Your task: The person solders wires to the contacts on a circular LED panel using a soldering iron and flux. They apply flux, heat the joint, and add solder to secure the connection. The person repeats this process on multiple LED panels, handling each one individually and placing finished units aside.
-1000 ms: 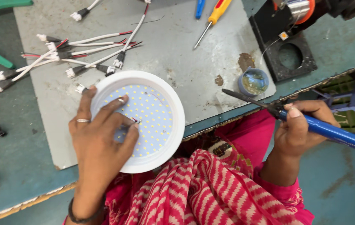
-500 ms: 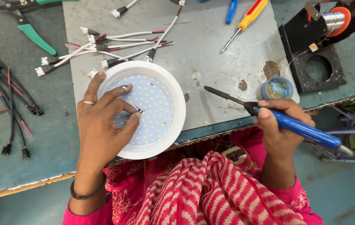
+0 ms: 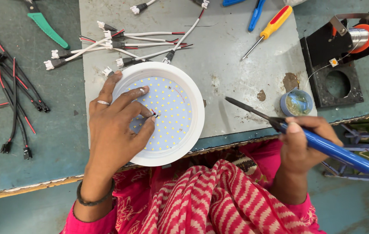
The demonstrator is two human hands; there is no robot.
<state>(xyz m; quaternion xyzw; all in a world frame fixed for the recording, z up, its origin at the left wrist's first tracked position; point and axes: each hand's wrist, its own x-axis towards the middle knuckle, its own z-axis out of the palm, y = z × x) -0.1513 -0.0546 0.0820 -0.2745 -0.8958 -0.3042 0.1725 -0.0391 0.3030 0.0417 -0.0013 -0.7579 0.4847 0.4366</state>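
On the bench (image 3: 41, 147), a grey mat carries the round white LED panel (image 3: 173, 115) at the near edge. The left hand (image 3: 117, 130) lies spread over the panel, fingertips pinching thin red and black wire ends (image 3: 154, 114) against the board. The right hand (image 3: 308, 141) is wrapped around a blue soldering iron (image 3: 323, 145), its tip held off the panel. By the look of it, the wires are placed but not yet soldered.
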